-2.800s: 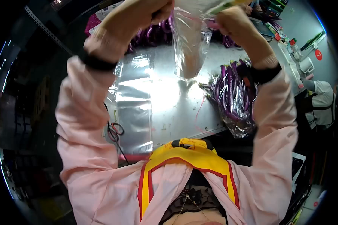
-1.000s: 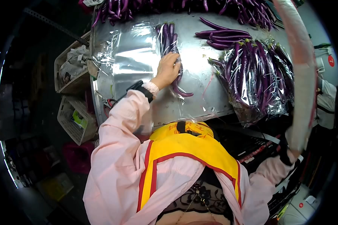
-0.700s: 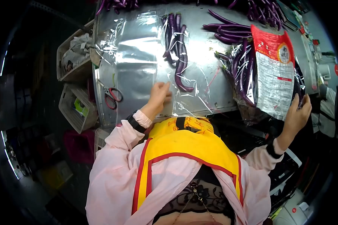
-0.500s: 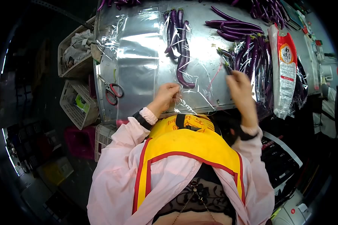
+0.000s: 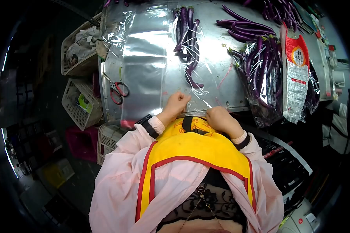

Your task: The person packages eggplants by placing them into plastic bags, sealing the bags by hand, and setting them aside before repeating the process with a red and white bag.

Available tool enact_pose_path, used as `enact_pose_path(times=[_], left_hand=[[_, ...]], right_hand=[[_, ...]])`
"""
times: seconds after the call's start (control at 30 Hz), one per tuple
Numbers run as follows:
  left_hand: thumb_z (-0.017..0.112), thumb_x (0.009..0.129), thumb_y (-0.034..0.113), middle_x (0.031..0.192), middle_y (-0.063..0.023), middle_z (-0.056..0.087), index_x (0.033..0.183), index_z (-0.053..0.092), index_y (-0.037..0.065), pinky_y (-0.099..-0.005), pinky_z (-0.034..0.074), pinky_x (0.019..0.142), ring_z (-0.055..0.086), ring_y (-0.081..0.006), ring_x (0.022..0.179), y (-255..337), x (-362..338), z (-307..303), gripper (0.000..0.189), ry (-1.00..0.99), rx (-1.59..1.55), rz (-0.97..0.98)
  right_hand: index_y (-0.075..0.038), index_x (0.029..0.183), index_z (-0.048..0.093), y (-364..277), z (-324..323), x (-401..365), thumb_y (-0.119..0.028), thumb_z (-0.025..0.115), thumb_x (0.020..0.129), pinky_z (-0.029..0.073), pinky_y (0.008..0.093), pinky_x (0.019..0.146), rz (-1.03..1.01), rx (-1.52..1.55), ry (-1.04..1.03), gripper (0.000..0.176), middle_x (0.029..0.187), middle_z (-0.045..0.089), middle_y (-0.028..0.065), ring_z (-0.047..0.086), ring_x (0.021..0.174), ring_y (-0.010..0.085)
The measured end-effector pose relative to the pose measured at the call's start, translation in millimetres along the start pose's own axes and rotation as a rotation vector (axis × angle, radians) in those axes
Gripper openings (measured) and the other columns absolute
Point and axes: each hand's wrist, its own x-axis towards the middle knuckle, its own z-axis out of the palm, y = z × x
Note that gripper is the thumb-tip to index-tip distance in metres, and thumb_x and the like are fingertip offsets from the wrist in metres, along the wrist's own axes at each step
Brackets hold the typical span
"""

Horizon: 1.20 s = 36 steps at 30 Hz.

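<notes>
Several long purple eggplants (image 5: 189, 37) lie inside a clear plastic bag (image 5: 198, 92) on the metal table. The bag's mouth end reaches the near table edge. My left hand (image 5: 177, 105) is closed, pinching the left side of that end. At its right side, my right hand (image 5: 221, 119) is also closed on the bag, close to the yellow apron (image 5: 198, 145). The fingertips of both hands are partly hidden. A stack of flat clear bags (image 5: 144, 73) lies to the left of my left hand.
Red-handled scissors (image 5: 118, 92) lie at the left. Bagged eggplants (image 5: 260, 77) and a red and white printed bag (image 5: 297, 73) lie at the right. Loose eggplants (image 5: 247, 29) are behind. Crates (image 5: 79, 105) stand off the table's left side.
My right hand has come from beside the bagged eggplants on the right down to the bag's near end. My left hand has shifted slightly nearer to me, still pinching the bag.
</notes>
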Motion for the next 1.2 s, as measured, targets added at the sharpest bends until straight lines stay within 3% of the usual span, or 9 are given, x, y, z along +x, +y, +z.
enact_pose_path(times=[0.13, 0.27, 0.3, 0.33, 0.43, 0.47, 0.7, 0.87, 1.2], left_hand=[[0.06, 0.101, 0.028, 0.069, 0.0021, 0.055, 0.095, 0.057, 0.008, -0.0208, 0.034, 0.043, 0.05, -0.0053, 0.052, -19, 9, -3, 0.021, -0.043, -0.129, -0.002], [0.064, 0.098, 0.026, 0.075, -0.0026, 0.058, 0.1, 0.057, 0.007, -0.0259, 0.041, 0.051, 0.055, -0.0104, 0.062, -21, 9, -16, 0.02, -0.13, -0.066, -0.075], [0.067, 0.094, 0.025, 0.08, -0.0058, 0.058, 0.102, 0.057, 0.007, -0.0302, 0.044, 0.057, 0.057, -0.0157, 0.069, -24, 4, -12, 0.023, 0.19, 0.37, 0.302], [0.071, 0.09, 0.025, 0.086, -0.0091, 0.059, 0.105, 0.056, 0.006, -0.0344, 0.047, 0.064, 0.059, -0.021, 0.075, -24, 1, -10, 0.028, 0.514, 0.807, 0.685], [0.075, 0.082, 0.026, 0.095, -0.0139, 0.057, 0.106, 0.058, 0.006, -0.0417, 0.047, 0.073, 0.057, -0.0296, 0.087, 31, -30, 4, 0.036, 0.321, 0.901, 1.13], [0.075, 0.082, 0.026, 0.095, -0.0139, 0.057, 0.106, 0.058, 0.006, -0.0417, 0.047, 0.073, 0.057, -0.0296, 0.087, 34, -32, 10, 0.036, 0.306, 0.89, 1.123], [0.071, 0.076, 0.011, 0.086, -0.0108, 0.056, 0.08, 0.059, 0.007, -0.042, 0.046, 0.066, 0.058, -0.031, 0.088, 21, 9, 25, 0.014, -0.02, 1.266, 1.117], [0.079, 0.075, 0.017, 0.096, -0.0111, 0.059, 0.096, 0.063, 0.007, -0.0428, 0.047, 0.072, 0.058, -0.0326, 0.094, 22, 0, 20, 0.028, -0.045, 0.862, 1.109], [0.088, 0.067, 0.029, 0.125, -0.0152, 0.058, 0.124, 0.061, 0.005, -0.0468, 0.04, 0.098, 0.053, -0.0348, 0.12, 32, -19, -1, 0.067, -0.068, 1.214, 1.183]], right_hand=[[0.008, 0.148, 0.028, 8, 14, 11, -0.005, 0.051, 0.095, 0.055, 0.0408, 0.067, 0.164, 0.457, 0.279, 0.059, 0.084, 0.069, 0.0253, 0.071, 0.073, 0.0326], [0.006, 0.149, 0.029, 34, 1, -1, -0.003, 0.05, 0.094, 0.056, 0.0387, 0.067, 0.196, 0.386, 0.738, 0.059, 0.102, 0.067, 0.0251, 0.071, 0.072, 0.0306], [0.006, 0.149, 0.029, 42, 0, -9, -0.002, 0.05, 0.094, 0.056, 0.0382, 0.067, 0.24, 0.394, 0.768, 0.058, 0.106, 0.066, 0.0239, 0.071, 0.073, 0.0294], [0.007, 0.141, 0.037, 46, -2, -17, -0.004, 0.053, 0.093, 0.054, 0.0425, 0.077, 0.312, 0.447, 0.766, 0.052, 0.099, 0.066, 0.0253, 0.068, 0.082, 0.0364], [0.007, 0.135, 0.044, 50, -1, -37, -0.006, 0.054, 0.093, 0.054, 0.0396, 0.075, 0.426, 0.581, 0.692, 0.045, 0.101, 0.066, 0.0242, 0.07, 0.082, 0.0317], [0.004, 0.134, 0.048, 57, 13, -42, -0.006, 0.058, 0.095, 0.054, 0.0274, 0.064, 0.469, 0.598, 0.684, 0.042, 0.106, 0.065, 0.0147, 0.069, 0.076, 0.0179], [0.009, 0.136, 0.048, 67, 40, -40, -0.02, 0.072, 0.09, 0.053, 0.0278, 0.079, 0.5, 0.138, 0.748, 0.06, 0.112, 0.065, 0.0183, 0.067, 0.087, 0.0193], [0.013, 0.123, 0.06, 54, 14, -23, -0.021, 0.077, 0.085, 0.049, 0.0266, 0.077, 0.404, 1.142, 0.318, 0.053, 0.093, 0.069, 0.0072, 0.063, 0.083, 0.014], [-0.002, 0.088, 0.066, 47, -4, -12, -0.024, 0.071, 0.094, 0.04, 0.0225, 0.059, 0.37, 1.23, 0.471, 0.023, 0.075, 0.061, -0.0015, 0.051, 0.066, 0.0062]])
